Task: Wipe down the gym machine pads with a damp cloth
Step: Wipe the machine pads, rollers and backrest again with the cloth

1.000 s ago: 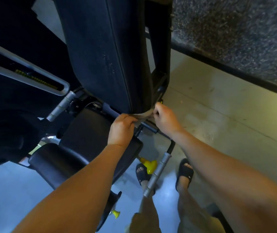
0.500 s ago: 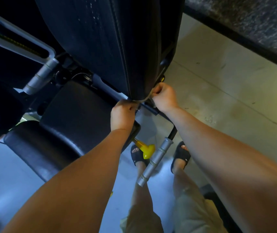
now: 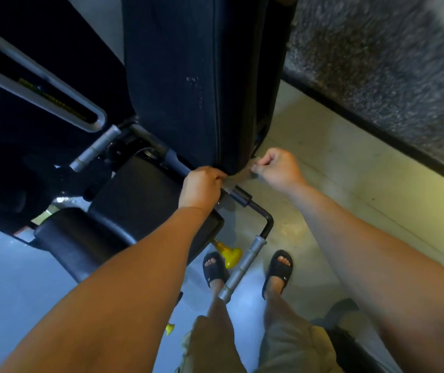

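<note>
A tall dark back pad (image 3: 188, 76) of the gym machine stands upright in front of me. A thin grey cloth (image 3: 238, 173) is stretched under the pad's bottom edge. My left hand (image 3: 200, 188) is closed on the cloth's left end at the pad's lower corner. My right hand (image 3: 277, 168) pinches the cloth's right end, just right of the pad. The black seat pad (image 3: 134, 200) lies below and to the left, partly hidden by my left forearm.
A bent black bar with a silver grip (image 3: 242, 267) hangs below the hands, beside a yellow adjustment knob (image 3: 229, 254). My sandalled feet (image 3: 278, 267) stand on the pale floor. A silver frame arm (image 3: 54, 98) crosses the left. A dark speckled mat (image 3: 390, 63) lies far right.
The view shifted, so the pad and hands sit lower and further right. My hands have drawn apart, the right one moving right, stretching the cloth under the pad's bottom edge.
</note>
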Demonstrator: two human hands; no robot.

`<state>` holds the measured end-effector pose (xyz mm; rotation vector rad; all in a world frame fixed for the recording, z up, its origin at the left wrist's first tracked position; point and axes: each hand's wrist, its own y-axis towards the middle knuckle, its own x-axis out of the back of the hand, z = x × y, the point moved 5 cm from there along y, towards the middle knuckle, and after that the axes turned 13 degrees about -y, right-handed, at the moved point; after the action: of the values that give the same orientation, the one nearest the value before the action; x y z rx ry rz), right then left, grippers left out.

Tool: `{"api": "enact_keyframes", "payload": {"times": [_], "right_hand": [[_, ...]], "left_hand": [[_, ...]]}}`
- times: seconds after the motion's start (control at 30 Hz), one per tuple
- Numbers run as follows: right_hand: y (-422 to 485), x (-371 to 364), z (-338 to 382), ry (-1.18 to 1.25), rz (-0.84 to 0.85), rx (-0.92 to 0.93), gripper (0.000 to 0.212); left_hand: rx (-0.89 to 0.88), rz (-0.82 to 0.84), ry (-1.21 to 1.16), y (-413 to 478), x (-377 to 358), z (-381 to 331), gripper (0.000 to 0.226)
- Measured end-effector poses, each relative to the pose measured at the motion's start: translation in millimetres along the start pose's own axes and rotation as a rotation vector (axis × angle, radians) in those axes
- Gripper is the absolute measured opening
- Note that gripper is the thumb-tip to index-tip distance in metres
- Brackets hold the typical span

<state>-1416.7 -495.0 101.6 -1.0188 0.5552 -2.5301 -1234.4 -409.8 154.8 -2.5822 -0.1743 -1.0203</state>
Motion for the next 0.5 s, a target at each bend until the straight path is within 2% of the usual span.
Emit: {"api": "enact_keyframes", "payload": {"times": [0.13, 0.23, 0.3, 0.37, 0.43, 0.5], "right_hand": [[-17.1, 66.5, 57.9, -0.026, -0.106, 0.086, 0.031], [-30.2, 109.2, 106.1, -0.015, -0.115, 0.198, 0.019], [-41.1, 131.6, 136.7, -0.105, -0.093, 0.307, 0.017], [-54.0, 149.2, 162.4, -0.226, -0.118, 0.395, 0.005], [-63.2, 161.5, 180.1, -0.335, -0.159, 0.438, 0.013], [-73.2, 173.6, 202.0, -0.415, -0.231, 0.479, 0.023]], "left_hand": [[-0.121, -0.097, -0.063, -5.4, 36.2, -54.4, 0.025], [-0.163, -0.175, -0.136, 1.4, 75.7, -92.9, 0.024], [-0.198, -0.151, -0.206, 7.2, 103.9, -117.7, 0.024], [-0.225, -0.117, -0.283, 12.4, 131.0, -137.0, 0.016], [-0.195, -0.087, -0.436, 18.2, 152.4, -150.7, 0.012], [-0.156, -0.045, -0.677, 20.2, 174.2, -165.0, 0.017]]}}
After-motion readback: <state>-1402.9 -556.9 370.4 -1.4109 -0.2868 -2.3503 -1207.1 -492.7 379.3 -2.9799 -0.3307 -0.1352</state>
